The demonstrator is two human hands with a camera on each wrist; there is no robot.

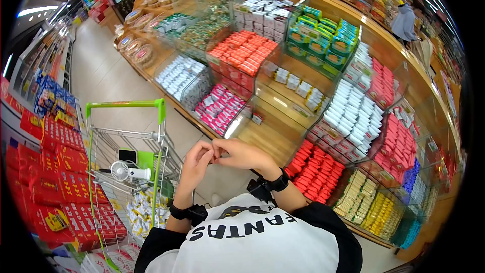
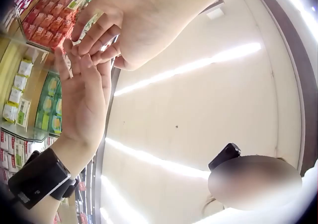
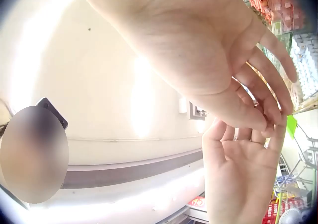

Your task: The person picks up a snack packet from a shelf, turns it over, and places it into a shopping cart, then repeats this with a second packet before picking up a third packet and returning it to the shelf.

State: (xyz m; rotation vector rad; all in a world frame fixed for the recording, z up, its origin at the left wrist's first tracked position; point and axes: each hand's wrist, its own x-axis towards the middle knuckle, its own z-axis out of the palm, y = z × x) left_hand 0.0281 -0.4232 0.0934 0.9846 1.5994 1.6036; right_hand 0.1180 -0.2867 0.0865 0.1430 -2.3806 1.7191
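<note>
In the head view the left hand [image 1: 198,157] and the right hand [image 1: 242,154] meet at the fingertips in front of the chest. Nothing shows between them. The left wrist view has the left hand [image 2: 144,28] large at the top, its fingers loosely bent against those of the right hand [image 2: 84,97], whose palm faces the camera. From the right wrist, the right hand [image 3: 194,50] reaches down with relaxed fingers overlapping the fingertips of the left hand [image 3: 243,172]. Each wrist wears a black strap with a small camera.
A shopping cart [image 1: 160,112] stands at the left, holding a white fan [image 1: 121,171], a dark phone-like object [image 1: 128,156] and white-yellow packets [image 1: 144,212]. Ahead and right are clear bins of wrapped snacks [image 1: 316,169]. Red boxes [image 1: 65,182] are stacked left of the cart. Someone in grey [image 1: 404,21] stands far back.
</note>
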